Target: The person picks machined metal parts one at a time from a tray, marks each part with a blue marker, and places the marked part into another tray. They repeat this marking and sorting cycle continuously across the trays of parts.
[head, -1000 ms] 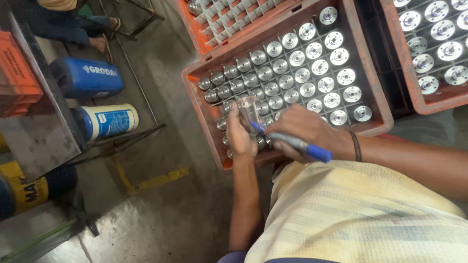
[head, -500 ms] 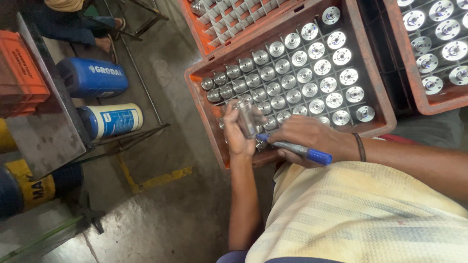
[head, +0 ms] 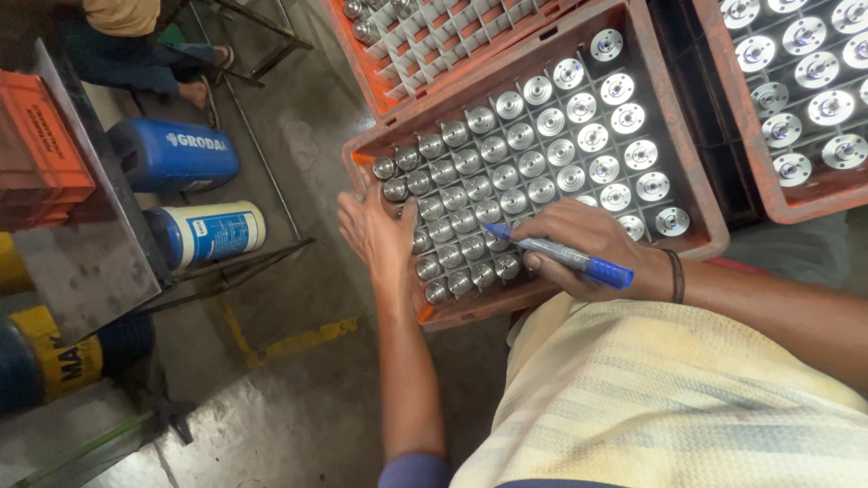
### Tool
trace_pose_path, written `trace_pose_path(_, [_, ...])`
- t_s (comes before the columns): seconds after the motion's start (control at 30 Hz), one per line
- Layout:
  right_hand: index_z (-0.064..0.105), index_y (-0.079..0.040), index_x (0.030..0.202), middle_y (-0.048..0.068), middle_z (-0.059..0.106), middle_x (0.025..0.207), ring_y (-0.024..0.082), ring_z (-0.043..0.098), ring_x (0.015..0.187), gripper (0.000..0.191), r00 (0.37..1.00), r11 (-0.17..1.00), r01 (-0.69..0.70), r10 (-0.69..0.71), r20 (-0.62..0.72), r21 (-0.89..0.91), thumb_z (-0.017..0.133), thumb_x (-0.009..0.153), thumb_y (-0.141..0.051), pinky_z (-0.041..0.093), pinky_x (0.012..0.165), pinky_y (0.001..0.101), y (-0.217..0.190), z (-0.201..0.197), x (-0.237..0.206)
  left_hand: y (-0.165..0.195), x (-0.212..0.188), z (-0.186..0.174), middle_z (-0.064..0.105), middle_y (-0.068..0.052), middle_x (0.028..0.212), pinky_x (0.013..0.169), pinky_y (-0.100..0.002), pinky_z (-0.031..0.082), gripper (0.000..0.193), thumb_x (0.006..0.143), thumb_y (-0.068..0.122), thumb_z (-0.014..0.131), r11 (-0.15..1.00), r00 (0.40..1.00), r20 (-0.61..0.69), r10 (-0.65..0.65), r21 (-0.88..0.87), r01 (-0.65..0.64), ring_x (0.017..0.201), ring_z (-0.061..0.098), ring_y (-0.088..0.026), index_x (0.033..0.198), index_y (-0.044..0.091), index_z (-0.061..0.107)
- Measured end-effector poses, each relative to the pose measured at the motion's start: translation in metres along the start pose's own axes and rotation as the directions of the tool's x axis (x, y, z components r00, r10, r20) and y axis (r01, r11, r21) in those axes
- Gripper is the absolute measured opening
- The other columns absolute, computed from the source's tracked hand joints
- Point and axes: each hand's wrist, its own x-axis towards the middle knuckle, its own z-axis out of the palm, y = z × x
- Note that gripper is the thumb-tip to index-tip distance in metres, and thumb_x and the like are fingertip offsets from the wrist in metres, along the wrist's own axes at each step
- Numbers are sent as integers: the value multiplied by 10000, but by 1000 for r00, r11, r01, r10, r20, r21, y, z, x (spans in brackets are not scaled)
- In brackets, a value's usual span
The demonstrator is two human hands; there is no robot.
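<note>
A red-brown plastic crate (head: 696,212) sits in front of me, filled with several rows of shiny metal cylindrical parts (head: 533,172) in dividers. My right hand (head: 588,244) holds a blue marker pen (head: 561,258), its tip over the parts near the crate's near side. My left hand (head: 380,235) rests flat against the crate's left wall, fingers spread, with nothing in it.
An orange crate with white dividers (head: 425,45) stands behind. Another crate of metal parts (head: 805,81) is at the right. Two blue canisters (head: 172,154) (head: 208,233) lie under a metal table (head: 81,244) at the left. A seated person's legs (head: 154,68) are at the top left.
My left hand was holding up one metal part next to the pen; that part is no longer in it, and the hand now lies open against the crate's left side.
</note>
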Motion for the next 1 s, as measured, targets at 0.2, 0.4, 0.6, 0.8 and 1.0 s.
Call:
trace_pose_path(0.2, [649,-11,1129,124,708,973,262,654,786,274,1000,999,8,-9,-10,-48,706,869,-78,500,701,380,4,-6,-3,-28,22,-6,571,-123,1095,957,-515,458,371,597,313,907,974,969,-193,155,-132,-182,1084,577,-317,864,98,763])
trace_pose_path(0.4, [663,-56,1120,63,658,845,262,635,762,354,993,997,45,-38,113,-60,743,777,-94,483,687,396,-3,-2,6,-17,-2,-5,628,-106,1184,906,-404,535,526,849,372,683,-525,946,314,84,-793,310,1066,624,-234,1257,40,645])
trace_pose_path(0.6, [633,-75,1106,52,665,899,205,598,723,234,991,987,136,-134,27,-88,696,882,-100,464,669,368,7,11,14,51,-50,47,658,-35,913,666,-294,524,393,1079,339,467,-247,870,485,87,-836,490,748,624,-134,1224,21,644])
trace_pose_path(0.8, [658,-94,1056,30,660,788,155,564,645,145,995,996,79,-81,-49,-50,690,914,-104,440,620,327,11,11,-7,67,-59,51,643,-75,896,551,-295,510,344,1026,316,513,-241,856,516,22,-829,505,665,620,-144,1208,37,599])
trace_pose_path(1.0, [646,-71,1097,50,665,802,161,564,655,198,998,997,51,-53,-37,-59,663,902,-99,426,641,342,9,10,-11,65,-56,55,652,-111,946,624,-340,559,297,972,201,592,-312,854,515,71,-802,510,716,650,-194,1220,52,522])
